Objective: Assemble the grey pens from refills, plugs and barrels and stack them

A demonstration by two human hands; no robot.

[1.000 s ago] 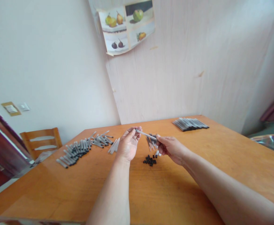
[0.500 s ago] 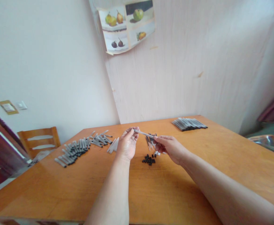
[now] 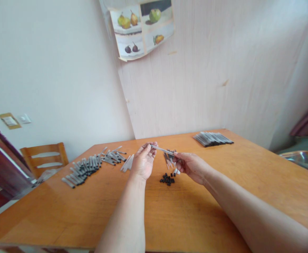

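Pinching the pen (image 3: 162,150) near its two ends, the left hand (image 3: 143,163) and right hand (image 3: 191,164) hold it above the bench (image 3: 64,218); any push is best gentle and straight along its length (a skewed one could bend it).

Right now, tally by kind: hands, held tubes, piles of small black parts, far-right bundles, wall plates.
Hands: 2, left hand and right hand
Held slim tube: 1
Pile of small black parts: 1
Far-right bundle: 1
Wall plates: 2
Total: 7
Pieces within groups overlap; not counted.
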